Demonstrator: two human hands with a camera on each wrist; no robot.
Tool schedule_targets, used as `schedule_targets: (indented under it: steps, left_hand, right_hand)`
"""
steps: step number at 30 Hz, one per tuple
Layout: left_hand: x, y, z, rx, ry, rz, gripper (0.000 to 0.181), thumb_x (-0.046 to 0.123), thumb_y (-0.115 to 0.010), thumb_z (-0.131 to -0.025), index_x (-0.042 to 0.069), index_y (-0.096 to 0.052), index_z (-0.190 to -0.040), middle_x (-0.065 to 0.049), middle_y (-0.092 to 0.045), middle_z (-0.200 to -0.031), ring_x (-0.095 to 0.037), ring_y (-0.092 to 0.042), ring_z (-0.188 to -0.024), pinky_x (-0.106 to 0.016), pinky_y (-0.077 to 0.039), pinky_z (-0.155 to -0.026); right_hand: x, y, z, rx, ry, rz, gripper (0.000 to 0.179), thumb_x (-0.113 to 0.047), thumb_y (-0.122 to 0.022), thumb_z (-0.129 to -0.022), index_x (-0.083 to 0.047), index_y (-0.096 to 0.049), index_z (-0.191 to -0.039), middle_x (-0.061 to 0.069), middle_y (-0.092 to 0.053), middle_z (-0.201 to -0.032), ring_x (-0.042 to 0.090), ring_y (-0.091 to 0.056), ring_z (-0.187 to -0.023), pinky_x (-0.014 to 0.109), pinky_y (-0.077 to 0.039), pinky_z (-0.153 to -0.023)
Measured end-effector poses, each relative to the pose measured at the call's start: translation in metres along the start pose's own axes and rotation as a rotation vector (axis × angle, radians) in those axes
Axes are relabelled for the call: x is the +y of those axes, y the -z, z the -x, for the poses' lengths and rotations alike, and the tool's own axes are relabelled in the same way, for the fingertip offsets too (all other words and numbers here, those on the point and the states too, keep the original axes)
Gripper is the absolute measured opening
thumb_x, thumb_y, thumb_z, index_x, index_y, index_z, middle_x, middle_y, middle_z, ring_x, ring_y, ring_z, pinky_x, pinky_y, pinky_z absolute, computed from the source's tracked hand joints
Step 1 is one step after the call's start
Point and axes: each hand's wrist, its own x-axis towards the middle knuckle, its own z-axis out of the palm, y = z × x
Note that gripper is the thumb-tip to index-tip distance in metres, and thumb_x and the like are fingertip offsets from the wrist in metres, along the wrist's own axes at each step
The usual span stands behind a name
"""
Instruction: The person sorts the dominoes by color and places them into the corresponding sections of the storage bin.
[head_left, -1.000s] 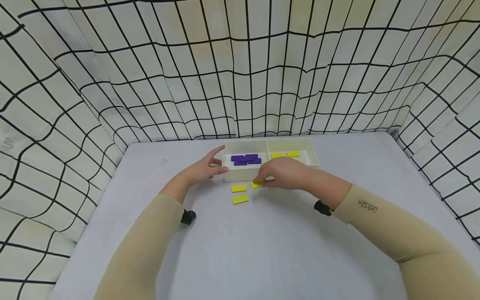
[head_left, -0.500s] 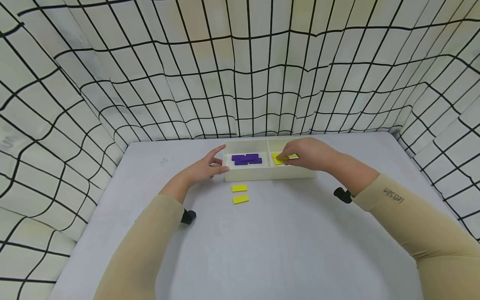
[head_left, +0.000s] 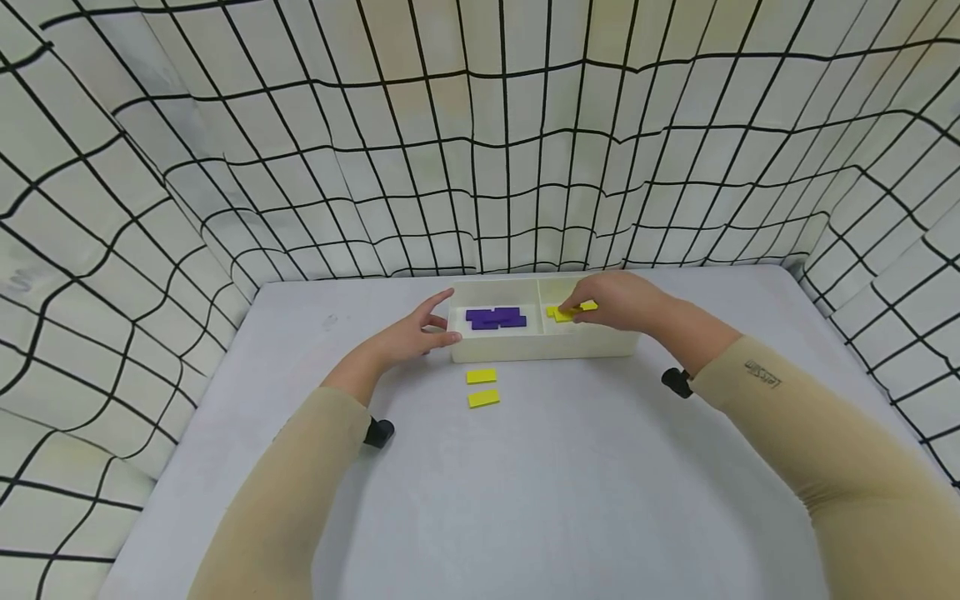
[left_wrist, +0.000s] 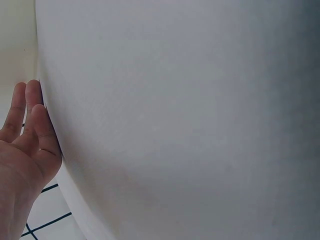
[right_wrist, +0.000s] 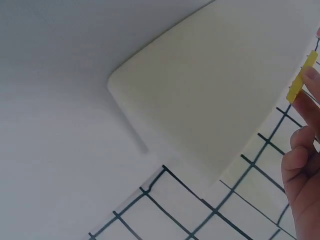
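Note:
A cream tray (head_left: 543, 347) with two compartments stands at the far side of the table. My left hand (head_left: 408, 337) rests at its left end, thumb by the near corner and fingers extended; in the left wrist view the fingers (left_wrist: 46, 131) look mostly straight. Over the right compartment, my right hand (head_left: 622, 302) pinches a yellow tile (right_wrist: 302, 79), seen between fingertips in the right wrist view. Other yellow tiles beneath are partly hidden by that hand. Several purple tiles (head_left: 495, 317) lie in the left compartment. Two yellow tiles (head_left: 482, 387) lie on the table before the tray.
White cloth covers the table (head_left: 525, 483). Black wire grid (head_left: 510, 146) over white panels rises behind the tray and along both sides. A small black wrist device (head_left: 379, 433) shows below the left cuff, with another (head_left: 677, 382) on the right.
My right hand has taken a yellow tile from the table in front of the tray and carried it up and right into the right compartment. My left hand stays at the tray's left end.

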Motion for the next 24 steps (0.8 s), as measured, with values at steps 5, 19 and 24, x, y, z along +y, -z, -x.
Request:
schedule_targets:
  steps: [5,19,24]
  left_hand:
    - [-0.001,0.0,-0.002,0.002,0.0,-0.011,0.085,0.047,-0.066,-0.093,0.054,-0.007,-0.153,-0.01,-0.037,-0.151,-0.034,-0.043,-0.134,-0.053,-0.038,-0.108]
    - [0.001,0.001,-0.002,0.007,-0.006,-0.029,0.087,0.047,-0.066,-0.093,0.052,-0.005,-0.155,-0.012,-0.038,-0.151,-0.034,-0.042,-0.136,-0.053,-0.039,-0.108]
    - [0.001,0.001,-0.001,0.011,0.005,-0.019,0.086,0.046,-0.067,-0.093,0.052,-0.007,-0.154,-0.011,-0.038,-0.151,-0.033,-0.042,-0.135,-0.053,-0.038,-0.108]
  right_hand:
    - [0.007,-0.009,-0.011,-0.044,-0.06,-0.037,0.03,-0.023,-0.071,-0.093,-0.02,-0.072,-0.123,-0.003,-0.07,-0.117,0.022,-0.06,-0.113,0.044,-0.045,-0.101]
    - [0.016,-0.031,-0.035,-0.123,-0.08,-0.028,0.025,-0.021,-0.073,-0.092,-0.016,-0.075,-0.116,-0.002,-0.07,-0.104,0.019,-0.059,-0.097,0.039,-0.048,-0.092]
    - [0.013,-0.034,-0.04,-0.123,-0.066,-0.013,0.024,-0.021,-0.074,-0.091,-0.016,-0.076,-0.114,-0.001,-0.071,-0.104,0.02,-0.059,-0.097,0.039,-0.049,-0.093]
